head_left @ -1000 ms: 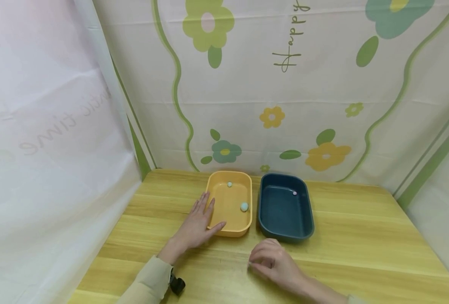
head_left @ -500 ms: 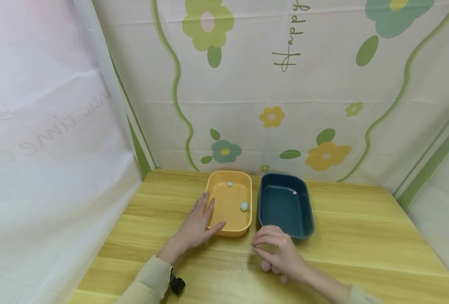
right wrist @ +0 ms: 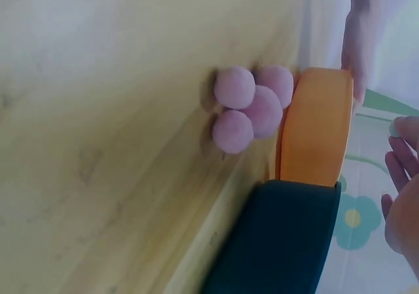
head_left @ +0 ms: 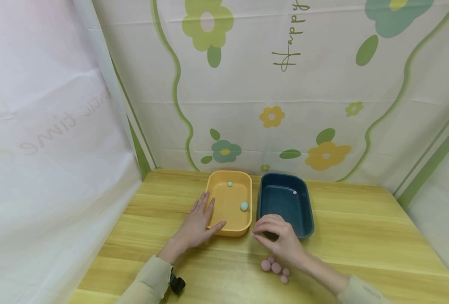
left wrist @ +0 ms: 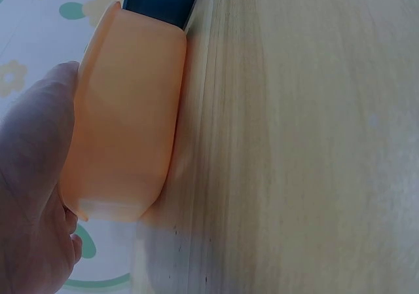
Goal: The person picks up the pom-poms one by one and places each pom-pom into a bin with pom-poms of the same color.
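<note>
A: What's in the yellow tray?

B: Two pale blue-green balls: a smaller ball near the far end and a larger ball close to the right wall.

A: And the dark blue tray?

B: One tiny pink ball, towards the far right. The near left corner is hidden in the head view, so I can't tell what lies there.

A: How do the trays stand?

B: Side by side on the wooden surface, a narrow gap between them, the yellow one on the left.

A: Where are the hands?

B: The left hand rests against the yellow tray's left side and near left corner, fingers straight and spread, thumb apart. The right hand shows in front of the blue tray's near left corner, thumb and fingertip together on a small pale green ball; the right wrist view shows it best.

A: Anything outside the trays?

B: Five pink balls, bunched on the surface on the near side of the blue tray, some larger than others.
</note>
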A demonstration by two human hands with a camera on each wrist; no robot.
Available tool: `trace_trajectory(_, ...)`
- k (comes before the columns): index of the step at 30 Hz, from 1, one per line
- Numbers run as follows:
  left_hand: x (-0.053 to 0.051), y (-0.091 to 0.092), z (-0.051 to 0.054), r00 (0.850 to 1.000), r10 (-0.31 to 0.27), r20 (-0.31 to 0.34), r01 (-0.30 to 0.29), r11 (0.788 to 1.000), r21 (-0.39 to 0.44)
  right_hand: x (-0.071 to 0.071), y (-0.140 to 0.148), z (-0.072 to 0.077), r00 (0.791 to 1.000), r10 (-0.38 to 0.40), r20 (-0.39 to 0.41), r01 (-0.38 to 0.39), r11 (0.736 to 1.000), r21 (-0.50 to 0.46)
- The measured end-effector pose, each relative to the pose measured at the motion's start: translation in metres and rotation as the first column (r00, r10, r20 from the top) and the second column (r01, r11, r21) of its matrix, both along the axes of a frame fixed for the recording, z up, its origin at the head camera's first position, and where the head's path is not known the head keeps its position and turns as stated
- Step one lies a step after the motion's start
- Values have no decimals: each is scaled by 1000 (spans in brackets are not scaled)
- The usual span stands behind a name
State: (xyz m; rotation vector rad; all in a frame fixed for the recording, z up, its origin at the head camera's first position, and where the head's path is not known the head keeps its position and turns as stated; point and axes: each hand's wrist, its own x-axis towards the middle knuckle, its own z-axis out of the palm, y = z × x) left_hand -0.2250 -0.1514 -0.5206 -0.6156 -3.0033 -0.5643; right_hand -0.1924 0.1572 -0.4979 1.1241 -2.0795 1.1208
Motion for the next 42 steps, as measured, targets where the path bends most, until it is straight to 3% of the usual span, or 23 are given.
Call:
trace_trajectory(10,-1,-1,-2,1000,7,-3,-7,1000,5,-20,-4,6,999,-41,27,41,999,18)
trace_trajectory(23,-1,0,0,1000,4,-12,-4,1000,13,-52,-10,4,990,-135,45,133,990,45)
trace_trajectory(42,0,0,0,1000,1,-8,-1,1000,6,-75,-18,5,965,-225,138,213,972,96)
